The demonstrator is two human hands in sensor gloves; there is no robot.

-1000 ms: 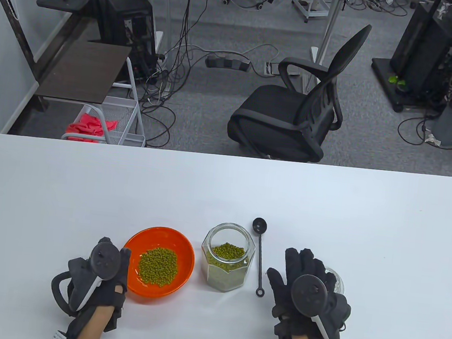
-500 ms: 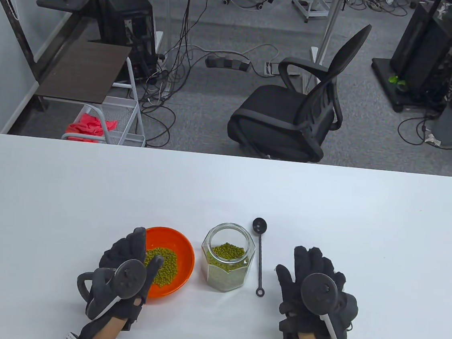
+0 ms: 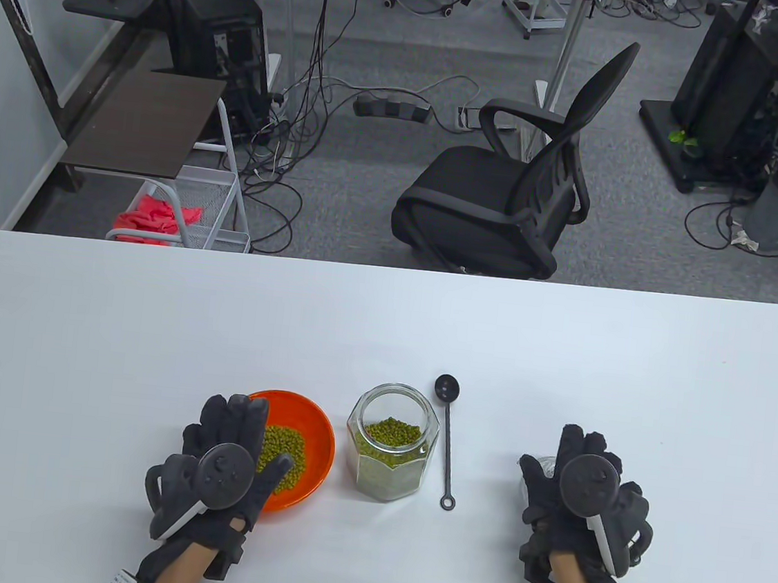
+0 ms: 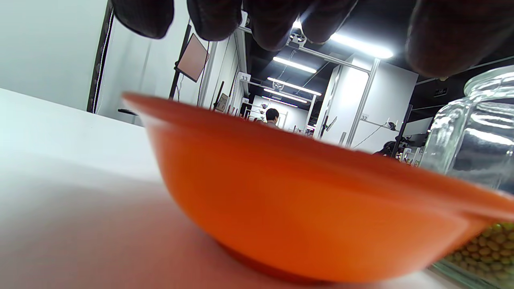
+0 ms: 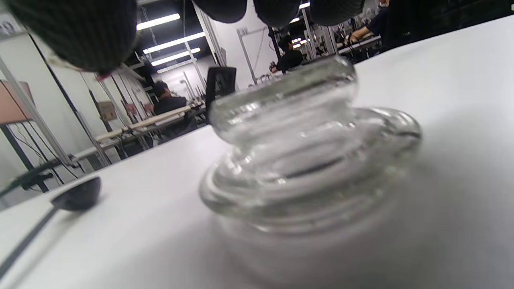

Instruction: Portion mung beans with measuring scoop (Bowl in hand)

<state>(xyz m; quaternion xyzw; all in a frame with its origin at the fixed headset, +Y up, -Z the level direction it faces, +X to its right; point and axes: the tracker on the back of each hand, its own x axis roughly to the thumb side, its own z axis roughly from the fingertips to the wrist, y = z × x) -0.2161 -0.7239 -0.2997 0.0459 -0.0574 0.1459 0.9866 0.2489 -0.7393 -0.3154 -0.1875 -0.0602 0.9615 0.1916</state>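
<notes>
An orange bowl of mung beans sits on the white table. My left hand hovers spread over its left half; in the left wrist view the fingertips hang above the bowl without touching it. An open glass jar of beans stands right of the bowl. The black measuring scoop lies on the table right of the jar. My right hand hovers open over the glass jar lid, fingers above it and apart from it.
The jar stands close against the bowl's right side. The scoop's head lies left of the lid. The white table stretches wide around the objects. An office chair stands beyond the far edge.
My left hand has moved right from the bowl's left side and now spreads over the bowl. My right hand has shifted right, away from the scoop, over the lid.
</notes>
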